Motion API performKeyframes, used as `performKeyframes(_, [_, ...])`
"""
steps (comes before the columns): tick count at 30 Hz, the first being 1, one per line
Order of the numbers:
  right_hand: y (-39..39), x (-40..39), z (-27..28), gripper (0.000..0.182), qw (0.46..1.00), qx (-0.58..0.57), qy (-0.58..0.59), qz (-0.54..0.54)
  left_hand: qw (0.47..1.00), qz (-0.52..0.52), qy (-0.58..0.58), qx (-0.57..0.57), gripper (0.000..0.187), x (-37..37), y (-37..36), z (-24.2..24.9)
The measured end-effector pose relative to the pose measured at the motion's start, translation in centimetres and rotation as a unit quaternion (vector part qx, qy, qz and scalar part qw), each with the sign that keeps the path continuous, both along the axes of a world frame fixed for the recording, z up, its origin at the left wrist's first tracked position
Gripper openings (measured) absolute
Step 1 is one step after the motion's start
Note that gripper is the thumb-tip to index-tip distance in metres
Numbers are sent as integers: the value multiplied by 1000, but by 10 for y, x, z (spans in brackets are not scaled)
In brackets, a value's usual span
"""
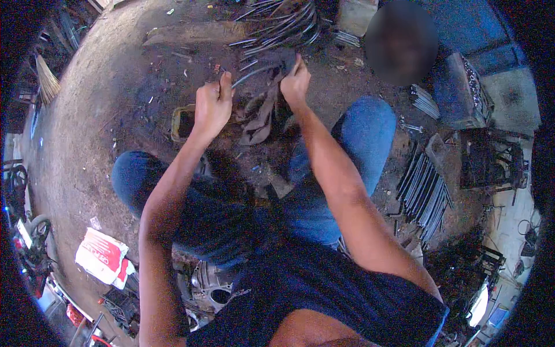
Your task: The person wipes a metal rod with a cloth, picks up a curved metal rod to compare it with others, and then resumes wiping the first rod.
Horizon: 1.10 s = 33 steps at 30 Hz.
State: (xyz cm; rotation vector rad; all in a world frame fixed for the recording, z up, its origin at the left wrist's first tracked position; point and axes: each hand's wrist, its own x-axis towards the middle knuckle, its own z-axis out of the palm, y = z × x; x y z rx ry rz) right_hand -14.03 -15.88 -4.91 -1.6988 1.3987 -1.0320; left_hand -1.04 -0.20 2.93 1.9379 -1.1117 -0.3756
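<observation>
My left hand (pixel 214 109) is closed around one end of a thin, curved metal rod (pixel 252 74). Toward the rod's other end, my right hand (pixel 295 87) is closed on a dark rag (pixel 263 113) that wraps the rod. The rag hangs down between my hands over the dirt floor. Beneath my left hand stands a small yellowish container (pixel 176 122) with dark contents. Beyond my hands lies a heap of bent metal rods (pixel 280 22).
Straight rods (pixel 425 191) lie in a row right of my knee. A stack of rod ends (pixel 477 89) stands farther right. Metal engine casings (pixel 211 286) lie by my left hip. A white and red sack (pixel 103 257) lies on the left, with a broom (pixel 47 81) beyond.
</observation>
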Motion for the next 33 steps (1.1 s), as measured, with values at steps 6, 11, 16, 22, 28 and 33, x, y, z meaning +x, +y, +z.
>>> performKeyframes(6, [-28, -1, -14, 34, 998, -44, -36, -42, 1000, 6, 21, 5, 57, -1, -2, 3])
performKeyframes(11, [-21, 5, -8, 25, 968, -130, -83, 197, 997, 39, 62, 21, 59, 8, -4, 4])
performKeyframes(16, [-17, 44, -82, 27, 869, 122, -387, 284, 1000, 14, -12, -2, 55, 16, -4, -15])
performKeyframes(22, [62, 54, -15, 29, 952, 22, -193, 236, 999, 32, 5, -9, 50, 20, 4, -17])
performKeyframes(28, [80, 37, 28, 25, 964, -26, -118, 237, 998, 17, 13, 63, 44, 18, -2, -15])
performKeyframes(33, [55, 28, 46, 33, 966, -40, -126, 221, 965, -101, 236, 53, 35, 54, -2, -15])
